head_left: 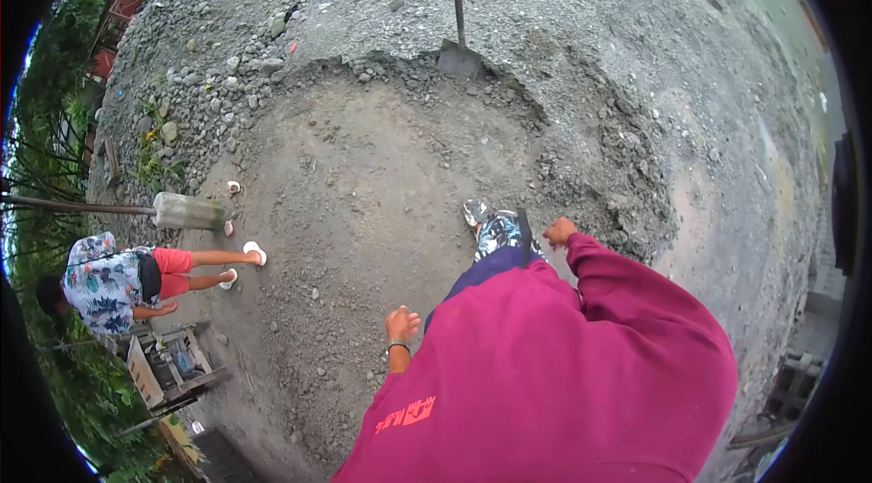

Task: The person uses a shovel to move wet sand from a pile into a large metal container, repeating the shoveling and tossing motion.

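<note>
My left hand (401, 324), with a band around its wrist, hangs beside my body over the grey dirt. Its fingers are loosely curled and nothing shows in them. On the other side, my right hand (559, 231) sticks out from a maroon sleeve, also curled, with no object visible in it. Neither hand touches a tool. Ahead, a shovel (457, 6) stands upright, its blade (459, 60) against the edge of the dug gravel bank; the top of its handle runs out of view.
Gravel (581, 20) rises ahead, with loose stones (254, 74) at the left. A person (109, 283) in a flowered shirt and red shorts stands at the left, near a concrete-footed post (186, 211) and a wooden box (173, 360). Packed dirt (372, 183) lies before me.
</note>
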The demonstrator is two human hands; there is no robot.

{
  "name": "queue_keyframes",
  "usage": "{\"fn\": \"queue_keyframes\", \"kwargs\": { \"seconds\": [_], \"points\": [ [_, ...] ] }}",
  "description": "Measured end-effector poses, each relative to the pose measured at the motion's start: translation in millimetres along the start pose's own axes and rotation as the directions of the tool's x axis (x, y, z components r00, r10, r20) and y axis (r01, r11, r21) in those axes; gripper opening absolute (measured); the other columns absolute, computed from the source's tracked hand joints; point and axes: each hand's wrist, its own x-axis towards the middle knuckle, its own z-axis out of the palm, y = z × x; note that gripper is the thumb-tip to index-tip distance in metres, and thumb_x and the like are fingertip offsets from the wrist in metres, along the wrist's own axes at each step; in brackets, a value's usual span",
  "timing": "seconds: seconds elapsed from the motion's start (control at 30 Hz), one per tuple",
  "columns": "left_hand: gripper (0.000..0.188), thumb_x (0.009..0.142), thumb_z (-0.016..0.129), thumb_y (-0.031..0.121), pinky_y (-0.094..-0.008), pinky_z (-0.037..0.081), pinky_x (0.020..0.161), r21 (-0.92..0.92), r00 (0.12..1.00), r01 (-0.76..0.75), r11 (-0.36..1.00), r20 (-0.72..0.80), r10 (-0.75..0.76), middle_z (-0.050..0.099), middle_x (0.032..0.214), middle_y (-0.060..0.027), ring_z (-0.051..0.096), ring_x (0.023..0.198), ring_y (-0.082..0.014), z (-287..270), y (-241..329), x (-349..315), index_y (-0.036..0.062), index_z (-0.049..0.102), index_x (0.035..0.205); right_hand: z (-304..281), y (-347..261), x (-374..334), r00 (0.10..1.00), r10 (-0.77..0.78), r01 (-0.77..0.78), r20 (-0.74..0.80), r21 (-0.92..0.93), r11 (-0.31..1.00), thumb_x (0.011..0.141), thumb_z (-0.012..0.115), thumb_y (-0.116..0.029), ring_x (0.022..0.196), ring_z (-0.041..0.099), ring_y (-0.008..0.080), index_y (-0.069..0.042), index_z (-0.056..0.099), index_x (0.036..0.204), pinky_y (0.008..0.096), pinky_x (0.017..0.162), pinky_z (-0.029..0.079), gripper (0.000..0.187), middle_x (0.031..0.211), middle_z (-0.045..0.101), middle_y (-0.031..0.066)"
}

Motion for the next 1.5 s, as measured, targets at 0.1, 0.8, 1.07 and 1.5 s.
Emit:
{"fn": "queue_keyframes", "kwargs": {
  "seconds": [0.1,0.8,1.07,1.5],
  "points": [
    [0.033,0.089,0.057,0.033,-0.0303,0.05,0.053,0.344,0.979,-0.202,0.917,0.076,0.188,0.069,0.085,-0.0103,0.066,0.067,-0.0158,-5.0,46.2,-8.2,0.0024,0.065,0.101,-78.5,-120.2,67.3,0.959,-0.195,0.23,-0.205,0.159,0.96,0.08,0.061,-0.032,0.069,0.07,0.0283,-0.005,0.073,0.079,0.0404,0.07,0.055,0.03,0.068,0.069,0.0172],
    [0.034,0.093,0.055,0.033,-0.0379,0.053,0.064,0.607,0.922,-0.355,0.712,0.355,0.157,0.069,0.097,-0.0141,0.067,0.081,-0.0245,37.4,532.7,239.2,0.0045,0.059,0.112,-570.3,-627.6,221.4,0.285,-0.124,0.243,-0.951,-0.053,0.968,0.085,0.056,-0.038,0.128,0.049,0.0324,-0.016,0.034,0.148,0.0494,0.107,0.031,0.07,0.147,0.042,0.0144],
    [0.036,0.094,0.053,0.033,-0.0362,0.053,0.063,0.453,0.97,-0.187,0.872,0.227,0.09,0.068,0.103,-0.0145,0.067,0.081,-0.0245,25.5,725.4,336.4,0.0048,0.056,0.117,-546.2,-667.3,293.6,0.399,-0.243,-0.082,-0.884,-0.298,0.951,0.081,0.062,-0.026,0.122,0.051,0.0345,-0.011,0.053,0.129,0.055,0.101,0.032,0.051,0.128,0.053,0.0187],
    [0.068,0.092,0.04,0.059,-0.0476,0.05,0.093,0.559,0.297,0.121,0.82,0.768,-0.567,0.063,0.117,-0.0219,0.061,0.11,-0.0335,350.9,663.7,256.2,0.0012,0.049,0.128,-182.0,-623.5,129.5,0.683,-0.213,0.209,-0.699,-0.093,0.974,0.052,0.068,-0.017,0.076,0.068,0.035,-0.004,0.069,0.085,0.0455,0.062,0.051,0.036,0.075,0.068,0.0168]
  ]
}}
